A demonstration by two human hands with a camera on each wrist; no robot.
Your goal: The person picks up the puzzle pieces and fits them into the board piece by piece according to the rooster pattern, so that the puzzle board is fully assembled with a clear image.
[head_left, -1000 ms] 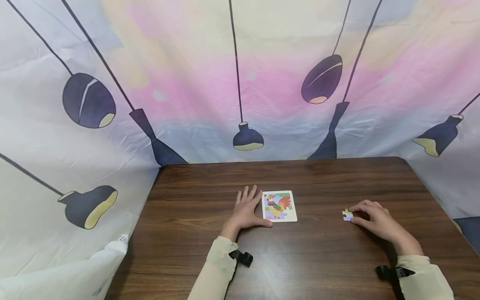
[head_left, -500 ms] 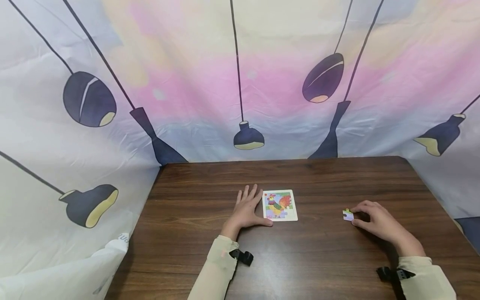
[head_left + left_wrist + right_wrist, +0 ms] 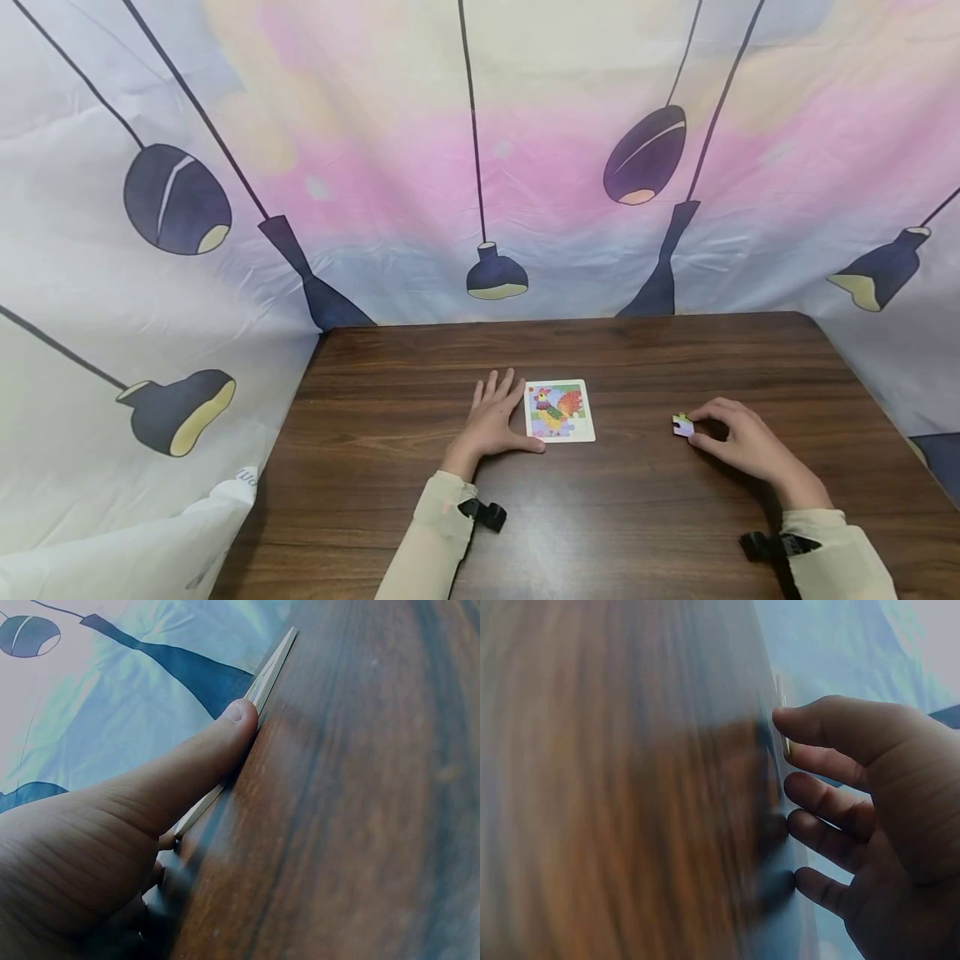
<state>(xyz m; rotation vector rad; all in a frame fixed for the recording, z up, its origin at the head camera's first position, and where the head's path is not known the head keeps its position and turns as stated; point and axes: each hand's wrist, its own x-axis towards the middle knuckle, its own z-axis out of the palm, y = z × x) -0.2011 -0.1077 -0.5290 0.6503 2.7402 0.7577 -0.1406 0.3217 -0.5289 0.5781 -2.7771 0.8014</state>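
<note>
A small square jigsaw puzzle (image 3: 558, 412) with a rooster picture and a white border lies flat on the table; its lower right corner shows plain white. My left hand (image 3: 491, 421) rests spread at its left side, the thumb along the front edge and the index fingertip by the upper left corner. In the left wrist view the thumb (image 3: 236, 724) touches the thin edge of the board. Off to the right, my right hand (image 3: 742, 437) pinches a lilac and green puzzle piece (image 3: 682, 426) between thumb and forefinger, close over the wood. Its other fingertips (image 3: 802, 825) hang near the tabletop.
The dark wooden table (image 3: 615, 500) reaches back to a fabric backdrop (image 3: 390, 167) printed with hanging lamps. Bunched white cloth (image 3: 150, 533) stands along the left edge. Black camera straps (image 3: 483, 512) sit on both wrists.
My right hand has shifted slightly left with the puzzle piece, which has turned a little. The left hand and the rooster puzzle have stayed in place.
</note>
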